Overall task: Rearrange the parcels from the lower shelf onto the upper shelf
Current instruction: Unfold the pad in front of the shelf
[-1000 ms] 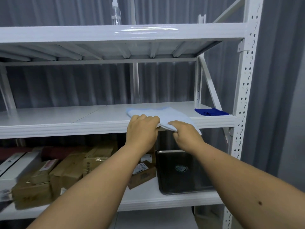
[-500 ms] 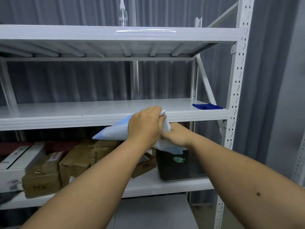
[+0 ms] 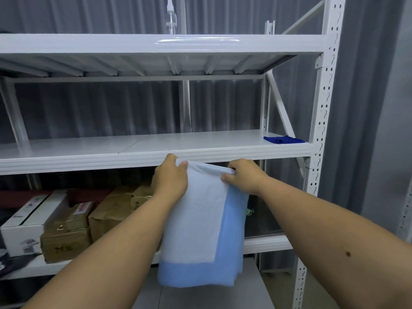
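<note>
A light blue and white cloth (image 3: 200, 228) hangs in front of the white rack, held up by its top edge. My left hand (image 3: 170, 177) grips the cloth's left top corner and my right hand (image 3: 242, 176) pinches the right top corner, both just below the front lip of the upper shelf (image 3: 89, 150). Several brown cardboard parcels (image 3: 66, 233) and a white box (image 3: 29, 221) sit on the lower shelf (image 3: 265, 244) at the left. A dark box (image 3: 258, 217) on that shelf is partly hidden behind the cloth.
A small dark blue cloth (image 3: 283, 139) lies at the right end of the upper shelf. A clear spray bottle (image 3: 171, 16) stands on the top shelf. The white perforated upright (image 3: 323, 121) bounds the rack on the right, with grey curtains behind.
The cloth came off the upper shelf, was bunched between both hands, and now hangs unfolded with the hands spread apart at its top corners.
</note>
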